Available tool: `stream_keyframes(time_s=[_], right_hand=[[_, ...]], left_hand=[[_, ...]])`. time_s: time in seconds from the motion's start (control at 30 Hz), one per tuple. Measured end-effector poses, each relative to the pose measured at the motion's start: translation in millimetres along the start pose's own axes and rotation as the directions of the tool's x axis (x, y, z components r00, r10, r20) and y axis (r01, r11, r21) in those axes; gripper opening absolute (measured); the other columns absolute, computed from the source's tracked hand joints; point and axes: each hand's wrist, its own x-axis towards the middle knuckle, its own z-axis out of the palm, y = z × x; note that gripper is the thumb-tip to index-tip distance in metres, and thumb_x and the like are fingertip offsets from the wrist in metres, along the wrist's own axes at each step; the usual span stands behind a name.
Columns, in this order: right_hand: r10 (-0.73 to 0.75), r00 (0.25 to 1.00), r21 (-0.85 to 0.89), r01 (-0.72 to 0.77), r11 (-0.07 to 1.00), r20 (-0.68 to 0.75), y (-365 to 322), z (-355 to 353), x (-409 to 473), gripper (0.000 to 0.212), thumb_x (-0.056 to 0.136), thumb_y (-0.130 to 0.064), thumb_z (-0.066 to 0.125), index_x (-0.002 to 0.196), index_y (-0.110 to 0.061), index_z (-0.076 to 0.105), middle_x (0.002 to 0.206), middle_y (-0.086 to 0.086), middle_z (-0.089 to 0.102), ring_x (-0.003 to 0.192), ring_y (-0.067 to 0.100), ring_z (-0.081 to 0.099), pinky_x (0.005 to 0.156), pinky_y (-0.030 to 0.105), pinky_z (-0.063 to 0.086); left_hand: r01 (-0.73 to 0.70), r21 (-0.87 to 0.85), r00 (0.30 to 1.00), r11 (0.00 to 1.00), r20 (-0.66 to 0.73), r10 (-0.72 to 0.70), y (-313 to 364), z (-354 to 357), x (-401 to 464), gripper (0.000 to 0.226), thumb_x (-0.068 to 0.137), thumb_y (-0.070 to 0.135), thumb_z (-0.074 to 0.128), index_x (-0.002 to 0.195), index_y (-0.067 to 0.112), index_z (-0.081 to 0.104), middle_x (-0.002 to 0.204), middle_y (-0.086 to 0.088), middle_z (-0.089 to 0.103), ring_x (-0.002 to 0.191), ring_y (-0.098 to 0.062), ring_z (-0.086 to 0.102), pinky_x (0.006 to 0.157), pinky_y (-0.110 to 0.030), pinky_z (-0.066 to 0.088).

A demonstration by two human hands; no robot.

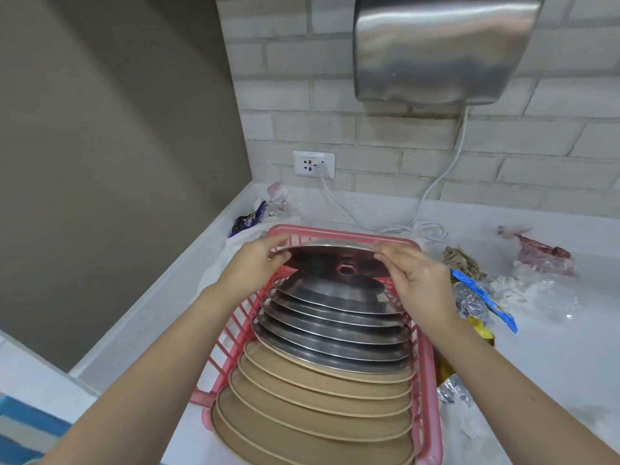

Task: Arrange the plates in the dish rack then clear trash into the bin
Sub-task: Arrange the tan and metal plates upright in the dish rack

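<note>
Both hands, left (255, 260) and right (414, 280), pinch opposite edges of a steel plate (330, 260), holding it on edge above the far end of the pink rack (427, 374) so it can slot behind the leaning row; wrappers (483, 297) wait on the tabletop (553, 357)

I stand in a shared pantry or washroom kitchen: a steel hand dryer (443, 48) on brick wall at one o'clock, a pink dish rack (426, 380) on the white counter (553, 364) at six.
</note>
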Motion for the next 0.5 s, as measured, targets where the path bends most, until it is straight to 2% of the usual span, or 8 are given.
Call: stream_keyframes(time_s=[0.07, 0.1, 0.13, 0.2, 0.27, 0.3, 0.4, 0.5], right_hand=[[0.006, 1.000, 0.034, -0.007, 0.999, 0.018, -0.6, -1.7, -7.0, 0.027, 0.088, -0.007, 0.070, 0.112, -0.017, 0.073, 0.110, -0.002, 0.072, 0.101, 0.009, 0.067, 0.099, 0.022, 0.048], [0.007, 0.999, 0.052, -0.009, 0.999, 0.034, -1.1, -3.8, -8.7, 0.027, 0.087, -0.007, 0.070, 0.112, -0.016, 0.073, 0.110, -0.003, 0.072, 0.102, 0.008, 0.066, 0.100, 0.020, 0.046], [0.012, 0.998, 0.069, -0.016, 0.998, 0.055, -1.5, -6.4, -9.9, 0.026, 0.087, -0.007, 0.069, 0.112, -0.016, 0.073, 0.110, -0.005, 0.071, 0.103, 0.006, 0.066, 0.101, 0.017, 0.044], [0.039, 0.993, 0.085, -0.048, 0.995, 0.108, -1.7, -12.8, -11.6, 0.026, 0.088, -0.009, 0.068, 0.112, -0.016, 0.073, 0.110, -0.011, 0.068, 0.104, 0.004, 0.063, 0.100, 0.011, 0.041], [0.071, 0.984, 0.085, -0.086, 0.993, 0.166, -1.6, -19.0, -14.3, 0.026, 0.090, -0.011, 0.066, 0.114, -0.017, 0.073, 0.112, -0.013, 0.066, 0.107, 0.000, 0.059, 0.100, 0.006, 0.036], [0.086, 0.978, 0.084, -0.104, 0.991, 0.192, -1.6, -21.3, -16.2, 0.027, 0.090, -0.010, 0.065, 0.115, -0.018, 0.072, 0.113, -0.014, 0.066, 0.109, -0.001, 0.058, 0.099, 0.004, 0.034], [0.124, 0.957, 0.057, -0.143, 0.988, 0.262, -1.0, -25.5, -20.9, 0.034, 0.090, -0.009, 0.065, 0.118, -0.027, 0.070, 0.114, -0.017, 0.066, 0.108, -0.003, 0.058, 0.096, 0.004, 0.036], [0.158, 0.934, 0.024, -0.175, 0.984, 0.320, -1.7, -28.3, -25.7, 0.040, 0.086, -0.012, 0.066, 0.117, -0.037, 0.068, 0.110, -0.020, 0.065, 0.103, -0.004, 0.058, 0.093, 0.010, 0.041]], left_hand=[[0.001, 0.048, 1.000, 0.999, 0.024, -0.002, 2.8, 1.9, -3.3, 0.037, 0.099, 0.021, 0.056, 0.134, 0.031, 0.059, 0.119, 0.003, 0.069, 0.086, 0.006, 0.064, 0.076, -0.007, 0.041], [-0.001, 0.046, 0.999, 0.999, 0.035, -0.001, 4.1, 1.6, -4.9, 0.035, 0.100, 0.018, 0.055, 0.133, 0.029, 0.061, 0.108, 0.000, 0.072, 0.067, 0.011, 0.060, 0.064, -0.005, 0.039], [-0.007, 0.036, 0.999, 0.999, 0.049, 0.006, 5.1, 0.5, -6.4, 0.035, 0.100, 0.015, 0.054, 0.132, 0.027, 0.062, 0.099, -0.006, 0.073, 0.060, 0.012, 0.058, 0.057, -0.009, 0.040], [-0.022, 0.029, 0.996, 0.999, 0.090, 0.019, 5.5, -1.8, -7.7, 0.036, 0.099, 0.011, 0.055, 0.132, 0.024, 0.063, 0.107, -0.011, 0.074, 0.086, 0.006, 0.061, 0.067, -0.018, 0.043], [-0.025, 0.019, 0.992, 1.000, 0.125, 0.022, 4.0, -2.0, -6.5, 0.036, 0.098, 0.012, 0.058, 0.131, 0.025, 0.063, 0.121, -0.001, 0.070, 0.105, -0.016, 0.062, 0.073, -0.009, 0.042], [-0.020, 0.006, 0.990, 1.000, 0.139, 0.018, 2.4, -1.3, -5.8, 0.035, 0.097, 0.013, 0.059, 0.130, 0.025, 0.064, 0.125, 0.004, 0.067, 0.109, -0.018, 0.063, 0.077, -0.005, 0.039], [-0.001, -0.056, 0.986, 0.998, 0.166, 0.011, -1.7, -0.6, -5.6, 0.035, 0.095, 0.013, 0.062, 0.128, 0.025, 0.065, 0.127, 0.009, 0.066, 0.119, -0.009, 0.059, 0.097, -0.011, 0.039], [0.018, -0.071, 0.979, 0.997, 0.202, -0.003, -6.3, -0.4, -7.3, 0.037, 0.094, 0.010, 0.062, 0.126, 0.028, 0.066, 0.125, 0.011, 0.066, 0.118, -0.005, 0.058, 0.103, -0.019, 0.041]])
